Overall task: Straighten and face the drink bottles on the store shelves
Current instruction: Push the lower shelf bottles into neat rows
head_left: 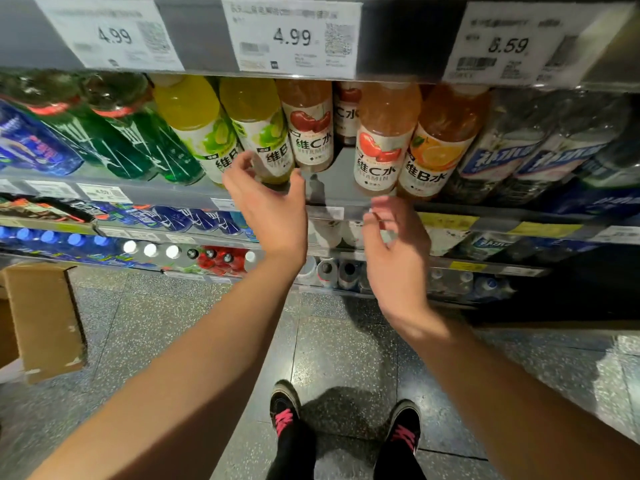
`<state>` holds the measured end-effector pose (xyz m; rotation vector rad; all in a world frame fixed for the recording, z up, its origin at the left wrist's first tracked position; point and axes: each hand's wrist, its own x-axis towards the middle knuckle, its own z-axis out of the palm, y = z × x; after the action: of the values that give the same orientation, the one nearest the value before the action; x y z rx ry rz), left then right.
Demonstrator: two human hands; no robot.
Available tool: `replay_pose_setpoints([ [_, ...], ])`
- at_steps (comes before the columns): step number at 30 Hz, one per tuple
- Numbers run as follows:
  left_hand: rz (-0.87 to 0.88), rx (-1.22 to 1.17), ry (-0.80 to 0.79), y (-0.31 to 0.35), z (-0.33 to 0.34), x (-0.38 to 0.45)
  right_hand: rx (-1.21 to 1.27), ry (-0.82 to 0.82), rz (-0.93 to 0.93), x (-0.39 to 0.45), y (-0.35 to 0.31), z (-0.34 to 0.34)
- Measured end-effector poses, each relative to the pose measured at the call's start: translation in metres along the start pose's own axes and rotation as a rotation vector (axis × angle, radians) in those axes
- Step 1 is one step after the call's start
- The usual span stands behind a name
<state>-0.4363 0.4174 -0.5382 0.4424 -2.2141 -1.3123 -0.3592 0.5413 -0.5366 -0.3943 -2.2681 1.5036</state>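
Note:
A row of vitamin drink bottles stands on the shelf at chest height. Two yellow ones with grape labels are left of centre. A pinkish apple-label bottle stands beside them, then a gap with another apple bottle set further back. Right of the gap stand an apple bottle and an orange-label bottle at the shelf front. My left hand hovers open, fingers spread, just in front of the second yellow bottle. My right hand is open below the front apple bottle, holding nothing.
Green bottles and blue bottles fill the shelf's left, clear bottles with blue labels its right. Price tags hang on the shelf above. Lower shelves hold more drinks. A cardboard box stands on the floor at left.

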Motion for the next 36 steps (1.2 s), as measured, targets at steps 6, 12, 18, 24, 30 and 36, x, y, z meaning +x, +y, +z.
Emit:
replay_pose_setpoints([
  [6,-0.14,-0.105,-0.08,-0.015,0.005,0.032,-0.193,-0.131,-0.008,0.029,-0.022,0.073],
  [12,-0.13,-0.154,-0.099,-0.028,0.005,0.037,-0.248,-0.034,0.083,0.058,-0.025,0.12],
  [18,-0.093,-0.137,-0.211,-0.036,0.0,0.055,-0.314,0.029,0.094,0.074,-0.021,0.129],
  [24,-0.093,-0.088,-0.293,-0.032,0.001,0.069,-0.284,0.074,0.149,0.075,-0.026,0.134],
  [30,-0.098,-0.108,-0.327,-0.034,-0.007,0.071,-0.362,0.087,0.112,0.069,-0.029,0.13],
  [36,-0.089,-0.173,-0.418,-0.04,-0.023,0.068,-0.408,0.168,0.118,0.041,-0.033,0.125],
])
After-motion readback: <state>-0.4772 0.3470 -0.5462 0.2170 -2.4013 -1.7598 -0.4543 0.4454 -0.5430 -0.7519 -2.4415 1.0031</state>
